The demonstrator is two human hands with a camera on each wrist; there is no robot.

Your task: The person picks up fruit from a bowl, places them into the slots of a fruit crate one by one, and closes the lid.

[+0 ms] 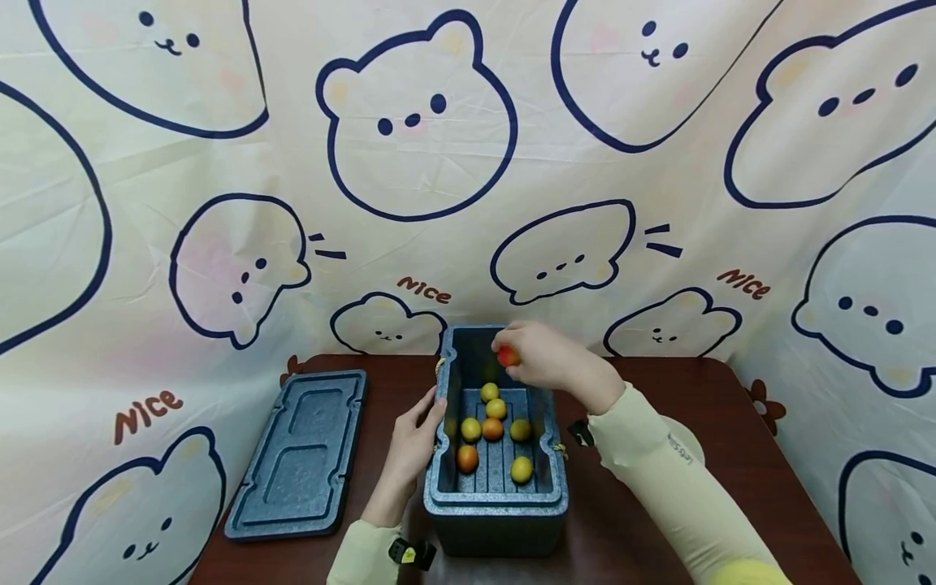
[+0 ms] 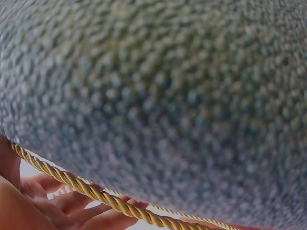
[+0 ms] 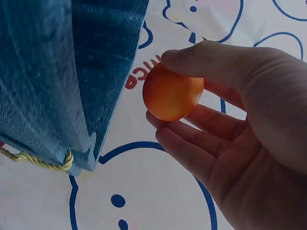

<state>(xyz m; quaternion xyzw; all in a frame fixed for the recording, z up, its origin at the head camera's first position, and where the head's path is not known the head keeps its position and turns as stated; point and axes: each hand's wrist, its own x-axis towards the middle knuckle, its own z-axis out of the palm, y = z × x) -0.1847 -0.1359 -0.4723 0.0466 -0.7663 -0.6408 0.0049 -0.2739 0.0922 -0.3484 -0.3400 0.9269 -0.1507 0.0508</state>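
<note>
A deep blue-grey foam box point(image 1: 496, 528) stands lidless on the table, with several small yellow and orange round fruits lying on its ribbed floor, among them a yellow fruit point(image 1: 522, 469) and an orange fruit point(image 1: 467, 458). Over the far right part of the box, my right hand point(image 1: 544, 357) pinches a red-orange round fruit point(image 3: 172, 91) between thumb and fingertips. My left hand point(image 1: 409, 447) rests against the box's left side near the rim. In the left wrist view its fingers point(image 2: 100, 218) extend past a twisted gold rope point(image 2: 120, 203) on the box wall.
The box's blue-grey lid point(image 1: 300, 455) lies flat on the brown table point(image 1: 658, 504), left of the box. Behind the table hangs a cream cloth point(image 1: 417, 179) printed with cartoon animals. A pale round thing point(image 1: 686, 439) shows partly behind the right sleeve.
</note>
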